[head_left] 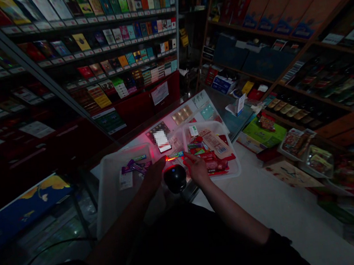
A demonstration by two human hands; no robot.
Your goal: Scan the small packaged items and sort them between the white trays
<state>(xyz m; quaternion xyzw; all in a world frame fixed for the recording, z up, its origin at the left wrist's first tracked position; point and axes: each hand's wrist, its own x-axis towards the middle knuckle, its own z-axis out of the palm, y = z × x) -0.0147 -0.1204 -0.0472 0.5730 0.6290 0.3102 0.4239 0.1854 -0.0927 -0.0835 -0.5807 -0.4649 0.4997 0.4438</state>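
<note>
My left hand (154,173) and my right hand (197,170) pinch a thin, stick-shaped green-and-blue packet (177,154) between them, one at each end. A bright red line of light falls across its left part. Just below the packet stands a black, round-headed scanner (175,180) with a small blue light. To the left, a white plastic bin (105,173) holds several purple packets (138,166) and a white one. On the right, another white bin (238,166) is filled with red and green snack packets and a clear plastic tray (216,143).
Beyond the packet a phone (163,142) with a lit screen lies on the glass counter (194,116). Shelves of small boxes (113,36) rise behind it. Snack packs (319,159) and a green box (261,134) sit at the right. A blue box (24,212) is at the left.
</note>
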